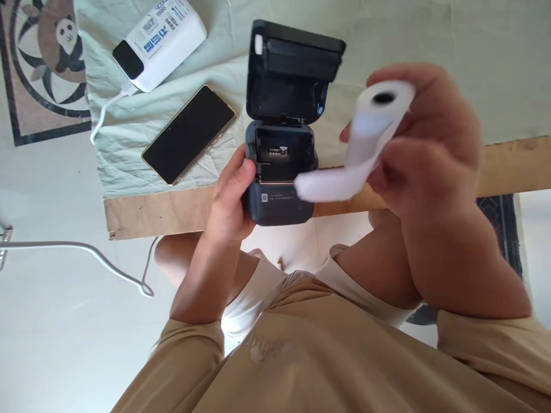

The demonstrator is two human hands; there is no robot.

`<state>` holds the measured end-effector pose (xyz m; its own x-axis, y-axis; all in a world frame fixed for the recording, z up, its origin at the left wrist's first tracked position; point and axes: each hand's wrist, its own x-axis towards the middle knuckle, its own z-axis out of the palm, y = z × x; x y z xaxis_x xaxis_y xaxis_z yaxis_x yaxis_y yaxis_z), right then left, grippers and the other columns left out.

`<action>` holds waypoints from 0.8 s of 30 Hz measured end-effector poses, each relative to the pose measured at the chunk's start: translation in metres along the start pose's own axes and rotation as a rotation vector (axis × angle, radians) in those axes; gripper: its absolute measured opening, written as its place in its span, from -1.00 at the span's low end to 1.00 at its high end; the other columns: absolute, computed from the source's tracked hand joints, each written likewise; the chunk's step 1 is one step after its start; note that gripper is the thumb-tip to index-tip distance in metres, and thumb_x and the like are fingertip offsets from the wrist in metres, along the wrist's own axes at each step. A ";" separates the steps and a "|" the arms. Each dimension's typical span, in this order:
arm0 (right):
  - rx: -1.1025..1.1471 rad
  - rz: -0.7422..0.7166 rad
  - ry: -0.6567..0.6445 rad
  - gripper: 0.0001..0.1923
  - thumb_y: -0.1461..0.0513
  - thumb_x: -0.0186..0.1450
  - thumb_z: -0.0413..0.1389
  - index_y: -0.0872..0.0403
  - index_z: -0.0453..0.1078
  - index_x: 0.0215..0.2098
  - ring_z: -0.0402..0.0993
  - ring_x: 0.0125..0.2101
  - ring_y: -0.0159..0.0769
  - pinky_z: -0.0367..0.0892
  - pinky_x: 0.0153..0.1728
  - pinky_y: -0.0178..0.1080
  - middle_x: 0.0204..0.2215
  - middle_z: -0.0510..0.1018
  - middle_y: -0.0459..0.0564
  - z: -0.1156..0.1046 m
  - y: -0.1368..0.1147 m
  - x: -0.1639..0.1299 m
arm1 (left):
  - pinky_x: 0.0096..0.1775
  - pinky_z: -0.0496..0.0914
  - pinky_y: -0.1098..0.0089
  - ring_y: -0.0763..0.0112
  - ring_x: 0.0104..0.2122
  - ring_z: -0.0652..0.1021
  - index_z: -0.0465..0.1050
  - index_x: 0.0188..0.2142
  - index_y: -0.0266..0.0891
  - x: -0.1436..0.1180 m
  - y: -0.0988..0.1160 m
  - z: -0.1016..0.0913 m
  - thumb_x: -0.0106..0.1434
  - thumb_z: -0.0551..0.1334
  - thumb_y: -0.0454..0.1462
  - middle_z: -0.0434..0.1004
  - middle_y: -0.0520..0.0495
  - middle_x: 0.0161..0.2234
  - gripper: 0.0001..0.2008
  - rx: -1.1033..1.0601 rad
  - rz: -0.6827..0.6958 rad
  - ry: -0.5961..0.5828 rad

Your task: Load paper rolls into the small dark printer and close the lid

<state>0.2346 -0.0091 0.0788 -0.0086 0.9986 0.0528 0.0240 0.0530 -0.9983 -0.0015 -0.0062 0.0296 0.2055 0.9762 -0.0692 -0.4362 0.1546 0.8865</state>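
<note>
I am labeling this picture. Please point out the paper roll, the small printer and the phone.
paper roll (379,123): head view, on its white side below the core hole.
small printer (279,203): head view, on its dark front panel.
phone (189,135): head view, on its black screen.

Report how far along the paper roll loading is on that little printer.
Done: the printer stands at the table edge with its lid swung open, and its paper bay looks empty. In hand: the left hand grips the printer's side, while the right hand holds the paper roll above it, a loose strip hanging down. Left: the roll is not yet in the bay and the lid is not closed.
</note>
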 end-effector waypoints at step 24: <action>-0.786 -0.407 0.180 -0.47 0.13 0.31 0.32 -0.03 0.44 0.23 0.69 -0.07 -0.08 0.53 -0.12 0.00 0.02 0.70 0.08 -0.022 0.034 0.012 | 0.10 0.62 0.14 0.01 0.18 0.70 0.71 -0.05 -0.12 0.001 -0.001 -0.002 0.49 0.28 -0.01 0.72 -0.09 -0.24 -0.68 -0.017 -0.015 0.014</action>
<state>0.2573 0.0051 0.0456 -0.0105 0.8840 0.4674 0.7298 0.3263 -0.6008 -0.0026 -0.0051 0.0274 0.1999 0.9758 -0.0885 -0.4485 0.1714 0.8772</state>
